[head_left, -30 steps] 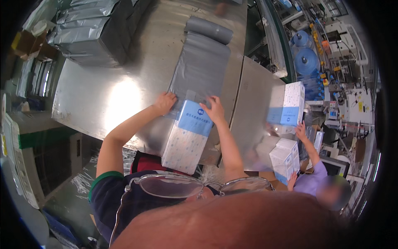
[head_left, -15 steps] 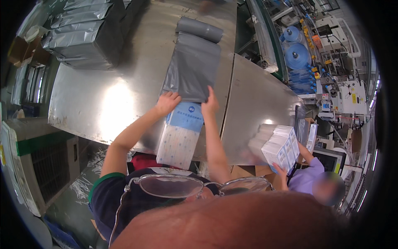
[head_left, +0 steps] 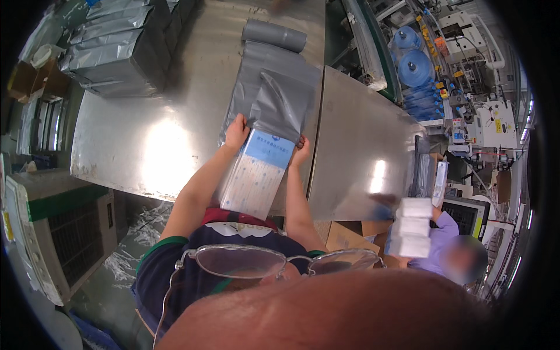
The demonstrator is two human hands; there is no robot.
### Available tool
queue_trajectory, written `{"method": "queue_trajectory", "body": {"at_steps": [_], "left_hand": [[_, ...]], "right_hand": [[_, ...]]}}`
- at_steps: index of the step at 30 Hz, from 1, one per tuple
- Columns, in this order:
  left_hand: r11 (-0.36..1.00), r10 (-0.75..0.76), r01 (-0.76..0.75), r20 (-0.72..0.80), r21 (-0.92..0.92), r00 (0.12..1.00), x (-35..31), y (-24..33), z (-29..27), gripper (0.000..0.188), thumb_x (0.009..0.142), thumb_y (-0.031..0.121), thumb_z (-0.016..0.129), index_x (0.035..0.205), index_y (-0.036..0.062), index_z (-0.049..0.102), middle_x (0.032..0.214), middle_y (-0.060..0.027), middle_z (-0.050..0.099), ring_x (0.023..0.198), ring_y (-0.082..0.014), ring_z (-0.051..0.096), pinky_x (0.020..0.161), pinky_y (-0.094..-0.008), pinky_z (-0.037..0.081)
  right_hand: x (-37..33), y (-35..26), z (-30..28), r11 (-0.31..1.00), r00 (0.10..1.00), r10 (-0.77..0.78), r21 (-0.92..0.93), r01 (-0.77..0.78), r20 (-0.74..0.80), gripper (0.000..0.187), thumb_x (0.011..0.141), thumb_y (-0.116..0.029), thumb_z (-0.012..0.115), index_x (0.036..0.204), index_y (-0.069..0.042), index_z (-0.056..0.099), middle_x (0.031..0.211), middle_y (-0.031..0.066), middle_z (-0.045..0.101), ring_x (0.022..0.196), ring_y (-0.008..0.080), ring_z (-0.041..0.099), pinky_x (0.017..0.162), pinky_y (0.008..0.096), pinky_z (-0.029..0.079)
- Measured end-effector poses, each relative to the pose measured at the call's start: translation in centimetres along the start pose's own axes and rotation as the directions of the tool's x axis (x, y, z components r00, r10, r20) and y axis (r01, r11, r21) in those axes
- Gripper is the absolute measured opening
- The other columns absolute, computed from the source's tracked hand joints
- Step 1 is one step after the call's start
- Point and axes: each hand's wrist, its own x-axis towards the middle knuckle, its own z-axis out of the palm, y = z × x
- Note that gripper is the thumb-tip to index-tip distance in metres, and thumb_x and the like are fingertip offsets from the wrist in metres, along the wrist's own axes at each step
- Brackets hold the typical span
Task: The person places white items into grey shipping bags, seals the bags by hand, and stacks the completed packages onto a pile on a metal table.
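Before me on the metal table lies a white tissue-like pack (head_left: 254, 179) with a pale dot pattern and a blue printed band. Its far end is inside the mouth of a grey plastic bag (head_left: 274, 96), which still runs up to a grey roll (head_left: 274, 35). My left hand (head_left: 237, 133) is closed on the bag's edge at the pack's left corner. At the opposite corner, my right hand (head_left: 298, 153) grips the other side of the bag mouth, its fingertips partly hidden by the film.
Stacked grey wrapped parcels (head_left: 119, 52) stand at the far left of the metal table (head_left: 122, 140). To the right, a co-worker (head_left: 434, 233) holds white packs (head_left: 414, 224) beside open cardboard boxes (head_left: 350, 236). A seam splits the tabletop; a machine (head_left: 466, 87) stands far right.
The bag mouth has been lifted and drawn over the pack's far end, and the film is now creased. My right hand moved slightly nearer. The co-worker's packs have shifted off the table edge toward them.
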Motion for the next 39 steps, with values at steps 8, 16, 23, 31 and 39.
{"method": "queue_trajectory", "body": {"at_steps": [8, 16, 23, 31, 39], "left_hand": [[0.795, -0.378, 0.02, 0.47, 0.606, 0.798, -4.2, 0.5, -3.9, 0.02, 0.071, 0.02, 0.047, 0.076, 0.0023, 0.056, 0.084, -0.0178, 0.054, 0.081, -0.0309, 0.053, 0.067, -0.0377, 0.043], [0.942, -0.085, -0.104, 0.526, 0.32, 0.846, -10.7, -1.5, -9.5, 0.017, 0.07, 0.018, 0.051, 0.064, 0.003, 0.054, 0.061, -0.015, 0.053, 0.059, -0.0311, 0.053, 0.054, -0.0365, 0.043], [0.927, -0.293, 0.352, 0.334, -0.131, 0.896, -16.3, -6.4, -7.4, 0.022, 0.07, 0.016, 0.059, 0.059, 0.0013, 0.047, 0.05, -0.0078, 0.047, 0.049, -0.0153, 0.047, 0.047, -0.0299, 0.036], [0.816, -0.248, 0.476, 0.543, -0.329, 0.802, -14.8, -3.6, -9.1, 0.015, 0.08, 0.012, 0.047, 0.076, -0.0005, 0.055, 0.064, -0.0023, 0.054, 0.059, -0.0075, 0.047, 0.057, -0.0202, 0.039], [0.928, -0.155, 0.326, 0.609, -0.18, 0.778, -13.9, -4.8, -10.1, 0.016, 0.079, 0.012, 0.048, 0.078, -0.0019, 0.055, 0.064, -0.004, 0.053, 0.062, -0.0096, 0.048, 0.059, -0.0227, 0.04]], "right_hand": [[-3.2, -2.8, -4.6, 0.771, 0.742, 0.34, -0.623, 0.131, 0.578, 0.024, 0.073, -0.01, 0.043, 0.092, 0.002, 0.054, 0.08, 0.0198, 0.057, 0.077, 0.0285, 0.055, 0.067, 0.0365, 0.041], [-6.1, -5.1, -8.8, 0.904, 0.536, 0.341, -0.426, 0.037, 0.772, 0.024, 0.071, -0.021, 0.05, 0.087, -0.005, 0.059, 0.083, 0.0167, 0.058, 0.082, 0.0278, 0.055, 0.072, 0.0377, 0.042], [-11.4, -9.2, -10.4, 0.645, 0.19, 0.401, -0.424, 0.636, 0.896, 0.025, 0.064, -0.031, 0.062, 0.077, -0.009, 0.059, 0.065, 0.0101, 0.056, 0.06, 0.0231, 0.053, 0.056, 0.0318, 0.042], [-16.0, -8.0, 2.5, 0.987, 0.662, -0.159, 0.106, 0.12, 0.733, 0.011, 0.07, -0.01, 0.059, 0.07, 0.0, 0.053, 0.06, 0.0052, 0.046, 0.052, 0.0106, 0.044, 0.047, 0.0218, 0.036], [-14.5, -2.4, -16.9, 0.827, 0.548, -0.013, -0.299, 0.476, 0.836, 0.021, 0.07, -0.013, 0.06, 0.087, -0.002, 0.055, 0.08, 0.0096, 0.056, 0.07, 0.0155, 0.053, 0.062, 0.0262, 0.042]]}}
